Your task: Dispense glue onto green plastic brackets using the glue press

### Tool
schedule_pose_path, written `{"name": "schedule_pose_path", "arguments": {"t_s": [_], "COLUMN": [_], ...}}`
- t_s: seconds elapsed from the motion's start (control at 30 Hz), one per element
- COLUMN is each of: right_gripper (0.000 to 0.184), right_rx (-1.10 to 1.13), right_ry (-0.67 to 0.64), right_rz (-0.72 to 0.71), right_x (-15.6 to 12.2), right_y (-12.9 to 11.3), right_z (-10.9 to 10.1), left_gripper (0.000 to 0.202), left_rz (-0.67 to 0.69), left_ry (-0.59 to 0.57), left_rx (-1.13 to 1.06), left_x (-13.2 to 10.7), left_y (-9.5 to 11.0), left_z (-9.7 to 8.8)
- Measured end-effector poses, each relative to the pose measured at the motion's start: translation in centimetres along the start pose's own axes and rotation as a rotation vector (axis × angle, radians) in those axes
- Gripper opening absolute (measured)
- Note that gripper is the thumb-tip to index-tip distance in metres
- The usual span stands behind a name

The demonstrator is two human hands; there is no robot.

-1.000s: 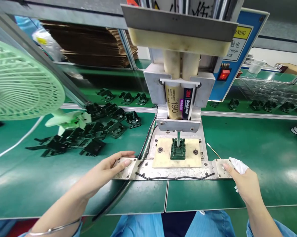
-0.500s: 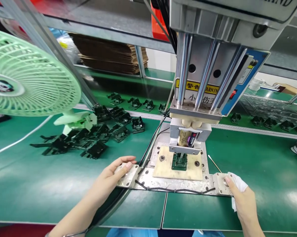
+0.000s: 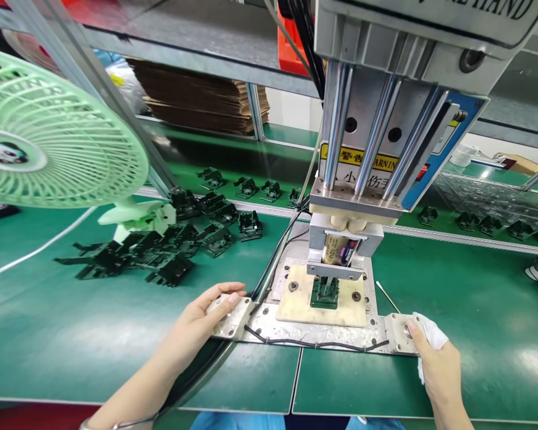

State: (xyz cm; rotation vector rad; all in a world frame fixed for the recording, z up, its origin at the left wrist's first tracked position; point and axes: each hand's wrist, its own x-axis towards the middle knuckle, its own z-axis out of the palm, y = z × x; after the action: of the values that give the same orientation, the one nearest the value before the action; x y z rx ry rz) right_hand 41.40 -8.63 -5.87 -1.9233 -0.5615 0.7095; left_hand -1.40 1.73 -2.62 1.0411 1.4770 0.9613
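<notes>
My left hand [image 3: 201, 319] wraps over the metal button block [image 3: 236, 327] at the left end of the press base, thumb on top. At the other end, my right hand [image 3: 439, 364] has its thumb on the round button of the right block [image 3: 399, 334], and a white tissue [image 3: 432, 335] is bunched under that hand. Between them, a dark green plastic part [image 3: 325, 292] sits on the cream fixture plate [image 3: 291, 304]. The press head [image 3: 340, 272] is down over this part, with two battery-like cylinders [image 3: 339, 249] in its holder.
A heap of black plastic parts [image 3: 174, 242] lies left, beside a green fan [image 3: 62, 137]. More parts [image 3: 246, 187] line the back ledge. A cotton swab [image 3: 388, 297] lies right of the base. Black cables [image 3: 273, 263] run left of the press.
</notes>
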Motion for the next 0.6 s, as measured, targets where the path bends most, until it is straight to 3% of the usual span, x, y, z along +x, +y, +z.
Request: {"name": "schedule_pose_path", "arguments": {"t_s": [0.6], "right_gripper": [0.066], "right_rx": [-0.004], "right_ry": [0.007], "right_rz": [-0.088], "right_x": [0.02], "right_y": [0.40], "right_z": [0.11], "left_gripper": [0.061], "left_rz": [0.012], "left_ry": [0.015], "left_rx": [-0.016], "left_x": [-0.20], "left_y": [0.08], "left_z": [0.21]}}
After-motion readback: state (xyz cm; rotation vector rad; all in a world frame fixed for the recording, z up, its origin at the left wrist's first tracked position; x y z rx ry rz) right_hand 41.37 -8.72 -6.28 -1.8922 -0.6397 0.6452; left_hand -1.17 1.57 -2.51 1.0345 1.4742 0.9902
